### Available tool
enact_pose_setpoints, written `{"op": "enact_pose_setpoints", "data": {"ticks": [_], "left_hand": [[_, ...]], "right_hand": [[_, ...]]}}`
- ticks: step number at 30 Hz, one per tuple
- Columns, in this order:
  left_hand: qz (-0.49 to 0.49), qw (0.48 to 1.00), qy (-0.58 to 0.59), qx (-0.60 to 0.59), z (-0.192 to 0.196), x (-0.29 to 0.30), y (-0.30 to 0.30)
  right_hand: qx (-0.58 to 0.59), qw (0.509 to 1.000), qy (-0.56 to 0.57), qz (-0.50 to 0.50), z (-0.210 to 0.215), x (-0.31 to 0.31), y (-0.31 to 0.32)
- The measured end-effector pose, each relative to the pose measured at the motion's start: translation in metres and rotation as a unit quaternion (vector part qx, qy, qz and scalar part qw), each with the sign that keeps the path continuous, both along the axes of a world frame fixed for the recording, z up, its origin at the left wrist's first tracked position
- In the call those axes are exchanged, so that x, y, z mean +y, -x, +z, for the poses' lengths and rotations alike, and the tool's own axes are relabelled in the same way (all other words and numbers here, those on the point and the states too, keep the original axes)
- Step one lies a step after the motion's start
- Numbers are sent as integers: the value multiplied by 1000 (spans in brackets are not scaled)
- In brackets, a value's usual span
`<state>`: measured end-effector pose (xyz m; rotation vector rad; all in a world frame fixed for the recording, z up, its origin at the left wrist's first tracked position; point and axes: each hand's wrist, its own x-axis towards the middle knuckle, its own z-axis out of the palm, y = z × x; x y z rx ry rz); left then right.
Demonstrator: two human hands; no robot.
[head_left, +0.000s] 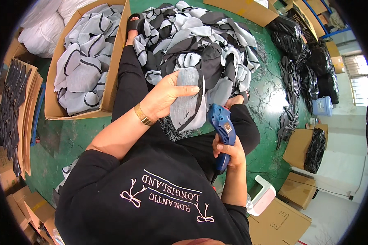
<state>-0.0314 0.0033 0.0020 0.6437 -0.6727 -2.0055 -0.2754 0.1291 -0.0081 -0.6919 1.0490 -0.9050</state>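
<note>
My left hand [161, 98] pinches a grey fabric piece [188, 108] between thumb and fingers. The piece has a black edge strip and hangs down in front of my lap. My right hand [230, 152] is wrapped round the handle of a blue corded power tool [223, 124]; its exact kind is not clear. The tool's head points up and away from me, just right of the held fabric. Beyond both hands, a large heap of grey and black fabric pieces [196, 34] lies on the floor between my feet.
At my left stands an open cardboard box [49, 102] full of grey, black-edged fabric pieces [84, 73]. Thread scraps [265, 77] litter the green floor [270, 134]. Black plastic bags [288, 36], a blue-lidded bucket [323, 106] and a white-framed object [261, 196] are on the right.
</note>
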Motion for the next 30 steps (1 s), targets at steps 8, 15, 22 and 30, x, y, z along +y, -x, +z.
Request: {"op": "enact_pose_setpoints", "data": {"ticks": [8,15,22,30], "left_hand": [[-87,995,-14,46,-5,-6,-1],[-103,993,-3,52,-6,-3,1],[-72,997,10,22,6,6,4],[-40,999,7,7,-2,4,4]], "right_hand": [[-42,997,-37,59,-5,0,1],[-52,997,-50,37,-6,0,-10],[-138,990,-26,1,-7,-6,-21],[-8,996,40,-80,5,-8,-4]]}}
